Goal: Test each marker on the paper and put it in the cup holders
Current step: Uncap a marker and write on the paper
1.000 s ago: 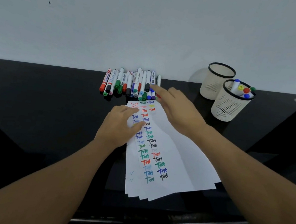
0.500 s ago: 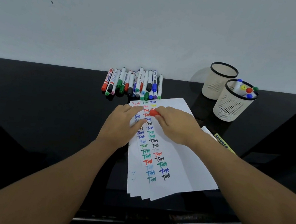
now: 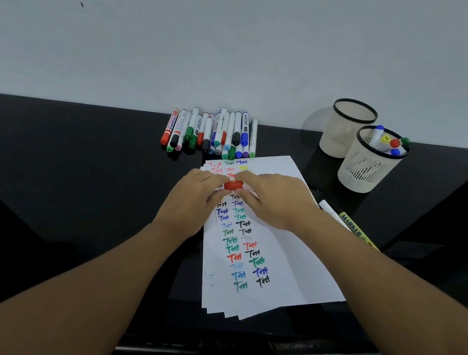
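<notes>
Red marker [image 3: 233, 185] sits between both hands above the paper [image 3: 274, 244], near the sheet's far end. Left hand [image 3: 193, 198] pinches its red cap; right hand [image 3: 276, 200] curls its grip round the barrel, which is mostly hidden. Paper is a fanned stack on the black table [image 3: 61, 166], its top sheet covered in coloured "Test" marks. Beyond the paper lies a row of markers [image 3: 212, 133]. Right of the paper stand two mesh cups: the near cup [image 3: 369, 170] holds several markers, the far cup [image 3: 344, 130] stands just behind it. A yellow marker [image 3: 354, 228] lies by the paper's right edge.
</notes>
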`<state>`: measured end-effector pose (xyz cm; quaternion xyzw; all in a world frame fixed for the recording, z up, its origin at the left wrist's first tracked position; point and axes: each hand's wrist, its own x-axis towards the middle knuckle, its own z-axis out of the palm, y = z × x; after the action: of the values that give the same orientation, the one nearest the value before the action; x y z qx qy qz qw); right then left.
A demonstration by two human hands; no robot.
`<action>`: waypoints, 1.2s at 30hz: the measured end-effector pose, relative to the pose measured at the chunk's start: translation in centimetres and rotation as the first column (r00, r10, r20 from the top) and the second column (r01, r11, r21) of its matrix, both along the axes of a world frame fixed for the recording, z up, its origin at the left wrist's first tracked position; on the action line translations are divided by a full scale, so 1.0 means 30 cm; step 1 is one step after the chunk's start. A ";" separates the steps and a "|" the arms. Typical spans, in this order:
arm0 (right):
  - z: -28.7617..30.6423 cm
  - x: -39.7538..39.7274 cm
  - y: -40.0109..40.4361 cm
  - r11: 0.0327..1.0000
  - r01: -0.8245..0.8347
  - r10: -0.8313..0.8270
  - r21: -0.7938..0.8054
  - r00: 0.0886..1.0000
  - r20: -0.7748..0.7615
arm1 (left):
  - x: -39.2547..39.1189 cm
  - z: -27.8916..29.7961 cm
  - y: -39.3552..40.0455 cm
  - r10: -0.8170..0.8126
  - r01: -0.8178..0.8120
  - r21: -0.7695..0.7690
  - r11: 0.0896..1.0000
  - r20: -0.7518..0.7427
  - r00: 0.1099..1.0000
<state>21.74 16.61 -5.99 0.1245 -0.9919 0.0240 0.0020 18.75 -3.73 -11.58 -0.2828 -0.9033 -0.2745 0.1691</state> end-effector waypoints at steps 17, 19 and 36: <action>-0.063 -0.038 0.025 0.389 0.334 -0.326 -0.859 0.922 0.210 | -0.037 -0.021 0.000 0.066 -0.056 -0.088 0.995 0.121 0.990; -0.064 -0.040 0.012 0.330 0.284 -0.332 -0.900 0.928 0.171 | -0.043 -0.023 -0.001 0.064 -0.055 -0.079 0.995 0.122 0.990; -0.145 -0.031 0.018 0.295 0.219 -0.414 -0.930 0.907 0.082 | -0.037 -0.006 0.001 0.102 -0.078 -0.144 0.986 0.167 0.981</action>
<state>20.79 17.15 -10.32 -0.0955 -0.8045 0.5633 0.1624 17.63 -3.70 -11.76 -0.2275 -0.9433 -0.2275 0.0821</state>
